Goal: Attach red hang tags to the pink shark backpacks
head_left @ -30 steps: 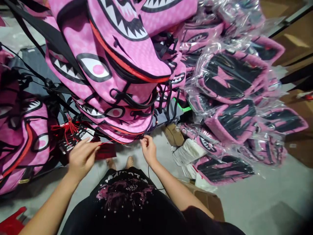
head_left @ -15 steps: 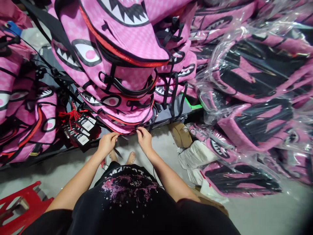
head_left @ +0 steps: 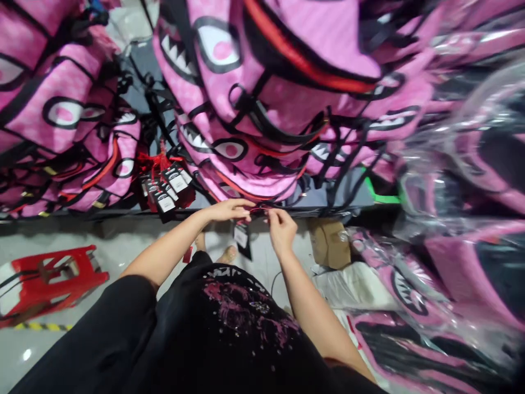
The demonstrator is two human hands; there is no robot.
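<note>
Pink backpacks with shark teeth and eyes [head_left: 246,191] are stacked on the table before me. At the lowest one's front edge, my left hand [head_left: 232,210] pinches a thin red string, and a black tag with a white label [head_left: 241,238] hangs just below its fingers. My right hand [head_left: 282,227] is closed on the string's other side, a short way to the right. More black tags on red strings [head_left: 166,191] lie in a bunch at the table edge, left of my left hand.
More pink backpacks [head_left: 65,109] are piled at the left. Plastic-wrapped backpacks [head_left: 471,262] fill the right side. A red stool [head_left: 61,279] stands at the lower left, and a cardboard box [head_left: 330,243] lies on the floor.
The view has shifted left, so the bags appear further right. My left hand has moved closer to my right hand, and the tag now hangs in plain sight below it.
</note>
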